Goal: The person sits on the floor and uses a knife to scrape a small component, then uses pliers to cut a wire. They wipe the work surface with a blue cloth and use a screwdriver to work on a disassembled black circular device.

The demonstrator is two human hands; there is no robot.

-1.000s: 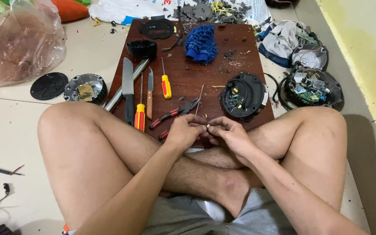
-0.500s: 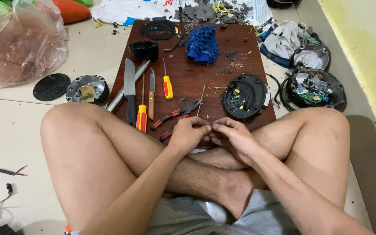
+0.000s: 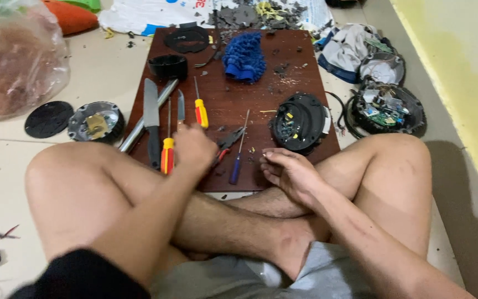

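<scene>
I sit cross-legged in front of a dark wooden board [image 3: 233,99] laid with tools. My left hand [image 3: 193,147] reaches over its near edge, blurred, with the fingers hidden. It hovers between a red-and-yellow screwdriver [image 3: 166,156] and red-handled pliers [image 3: 227,142]. My right hand [image 3: 286,170] rests above my shin with its fingers curled together; I see nothing clearly in them. A blue-handled screwdriver [image 3: 235,166] lies between the hands. A black round device [image 3: 299,123] lies open just beyond the right hand.
On the board are a knife [image 3: 151,116], a metal rod [image 3: 149,113], a yellow-handled screwdriver [image 3: 201,111], a black ring [image 3: 168,66] and a blue mitt [image 3: 244,55]. A plastic bag [image 3: 12,66], a black disc [image 3: 48,118] and a round part [image 3: 96,120] lie left; an opened circuit unit [image 3: 385,108] lies right.
My left hand has parted from the right hand and moved forward and left over the tools. The right hand stays near my shin.
</scene>
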